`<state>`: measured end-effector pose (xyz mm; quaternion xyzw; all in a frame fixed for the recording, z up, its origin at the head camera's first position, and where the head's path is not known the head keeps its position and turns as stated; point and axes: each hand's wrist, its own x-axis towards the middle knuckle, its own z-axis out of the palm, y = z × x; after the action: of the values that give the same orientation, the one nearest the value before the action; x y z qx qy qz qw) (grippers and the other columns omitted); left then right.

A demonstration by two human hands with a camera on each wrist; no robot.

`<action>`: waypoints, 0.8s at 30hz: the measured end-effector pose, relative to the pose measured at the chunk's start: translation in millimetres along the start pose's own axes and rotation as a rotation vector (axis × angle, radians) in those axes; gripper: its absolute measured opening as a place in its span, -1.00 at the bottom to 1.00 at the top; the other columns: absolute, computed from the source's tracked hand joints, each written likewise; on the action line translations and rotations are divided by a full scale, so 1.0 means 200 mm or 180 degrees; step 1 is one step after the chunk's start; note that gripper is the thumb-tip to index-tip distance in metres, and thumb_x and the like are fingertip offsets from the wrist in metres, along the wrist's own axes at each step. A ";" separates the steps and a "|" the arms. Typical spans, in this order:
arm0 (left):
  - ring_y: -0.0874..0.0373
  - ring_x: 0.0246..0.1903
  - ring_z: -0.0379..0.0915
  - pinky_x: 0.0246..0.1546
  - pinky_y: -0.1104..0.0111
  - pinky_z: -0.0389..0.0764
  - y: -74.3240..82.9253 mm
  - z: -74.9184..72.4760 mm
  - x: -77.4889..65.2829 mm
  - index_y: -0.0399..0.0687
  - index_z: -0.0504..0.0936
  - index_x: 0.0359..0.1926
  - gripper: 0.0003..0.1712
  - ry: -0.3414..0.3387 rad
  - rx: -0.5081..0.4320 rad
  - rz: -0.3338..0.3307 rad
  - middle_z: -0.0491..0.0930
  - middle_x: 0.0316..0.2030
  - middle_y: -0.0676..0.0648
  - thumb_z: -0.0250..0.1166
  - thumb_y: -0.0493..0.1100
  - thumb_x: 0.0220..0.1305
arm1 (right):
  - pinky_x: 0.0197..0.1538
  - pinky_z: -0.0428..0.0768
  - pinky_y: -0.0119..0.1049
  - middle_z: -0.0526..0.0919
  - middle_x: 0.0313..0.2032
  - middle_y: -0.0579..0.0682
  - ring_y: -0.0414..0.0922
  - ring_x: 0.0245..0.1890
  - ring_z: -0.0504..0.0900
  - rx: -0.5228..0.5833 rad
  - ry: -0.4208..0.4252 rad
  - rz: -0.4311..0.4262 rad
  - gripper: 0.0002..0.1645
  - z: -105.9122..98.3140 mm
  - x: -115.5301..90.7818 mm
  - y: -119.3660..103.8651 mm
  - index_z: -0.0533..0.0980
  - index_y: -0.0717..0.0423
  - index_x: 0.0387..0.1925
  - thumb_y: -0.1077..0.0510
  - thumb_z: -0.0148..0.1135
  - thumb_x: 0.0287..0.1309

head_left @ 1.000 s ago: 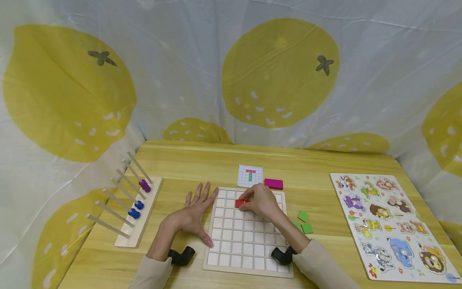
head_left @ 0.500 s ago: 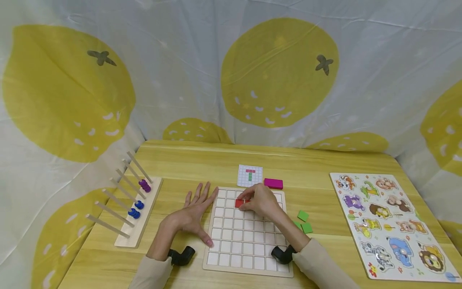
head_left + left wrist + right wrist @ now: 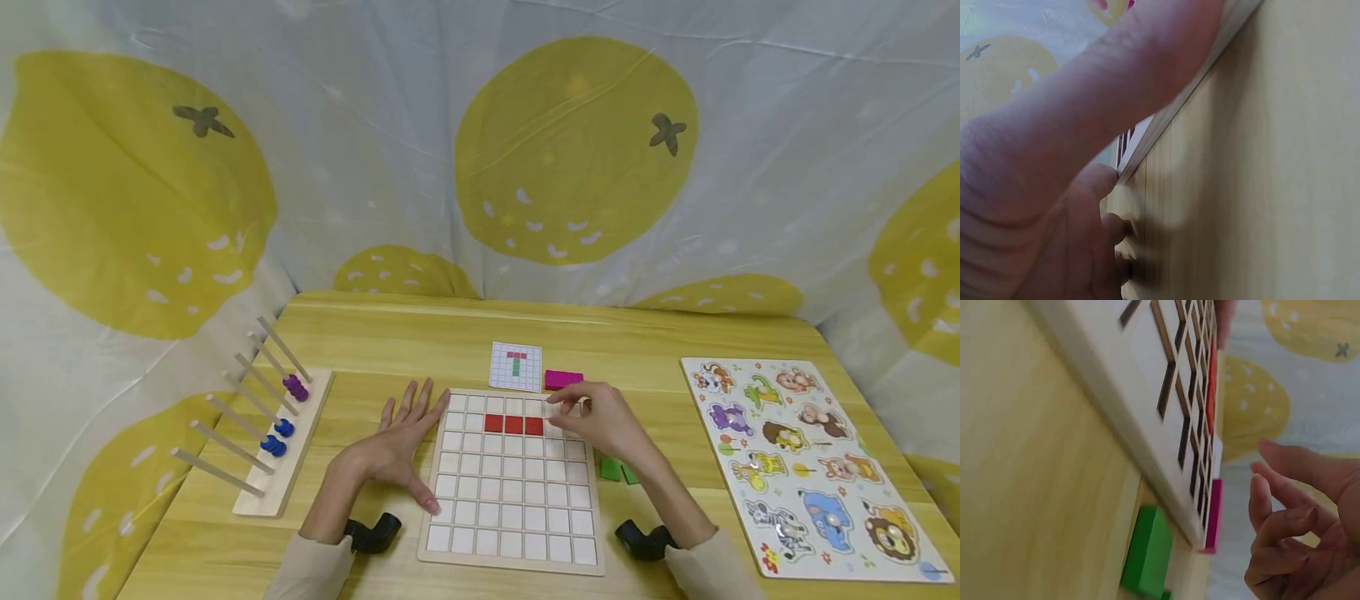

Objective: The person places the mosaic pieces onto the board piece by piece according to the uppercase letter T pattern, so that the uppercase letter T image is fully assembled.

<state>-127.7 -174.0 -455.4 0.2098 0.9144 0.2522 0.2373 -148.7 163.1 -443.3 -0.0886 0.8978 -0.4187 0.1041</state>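
Note:
A wooden grid board (image 3: 510,567) lies flat on the table. Three red square tiles (image 3: 513,425) sit side by side in its second row from the far edge. My left hand (image 3: 390,450) is spread along the board's left side, thumb on the near part of that edge and a fingertip at the far corner. The left wrist view shows the thumb (image 3: 1166,56) at the board's side. Over the upper right of the board hovers my right hand (image 3: 603,421), thumb and fingers bent and apart, nothing between them. Green tiles (image 3: 610,469) lie right of the board, partly hidden by that arm.
Beyond the board are a pattern card (image 3: 515,367) with a red and green T and a magenta block (image 3: 564,379). A peg stand (image 3: 288,462) with blue and purple beads is at left. An animal puzzle board (image 3: 813,467) lies at right.
My right hand has let go of the red tile and moved right, uncovering all three red tiles in a row. The left hand has stayed at the board's edge.

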 end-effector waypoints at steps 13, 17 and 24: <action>-0.30 0.59 -0.80 0.54 -0.28 -0.62 0.00 0.00 -0.01 -0.03 -0.34 0.67 0.83 -0.0001 -0.0013 -0.0007 -0.63 0.62 -0.29 0.77 0.20 -0.41 | -0.38 0.49 -0.43 0.72 -0.22 0.04 -0.24 -0.38 0.50 0.0105 -0.0304 -0.0194 -0.68 -0.27 -0.12 0.33 0.71 0.17 0.02 0.13 0.43 0.27; -0.29 0.59 -0.81 0.54 -0.28 -0.62 0.00 0.00 -0.01 -0.03 -0.34 0.67 0.83 0.0003 -0.0022 -0.0004 -0.64 0.61 -0.29 0.77 0.21 -0.41 | -0.33 0.54 -0.44 0.70 -0.13 0.13 -0.23 -0.36 0.52 0.0392 -0.0544 -0.0180 -0.64 -0.32 -0.13 0.38 0.69 0.18 0.08 0.14 0.41 0.29; -0.29 0.59 -0.82 0.53 -0.28 -0.63 0.00 -0.01 -0.01 -0.03 -0.34 0.67 0.83 -0.0006 -0.0031 -0.0002 -0.64 0.61 -0.30 0.77 0.20 -0.41 | -0.29 0.56 -0.41 0.70 -0.05 0.20 -0.20 -0.32 0.56 0.0502 -0.0852 -0.0431 -0.64 -0.38 -0.14 0.45 0.65 0.22 0.12 0.19 0.34 0.34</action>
<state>-127.0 -175.0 -453.7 0.2086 0.9130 0.2564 0.2392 -148.4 282.7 -462.1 -0.1953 0.8322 -0.4784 0.2009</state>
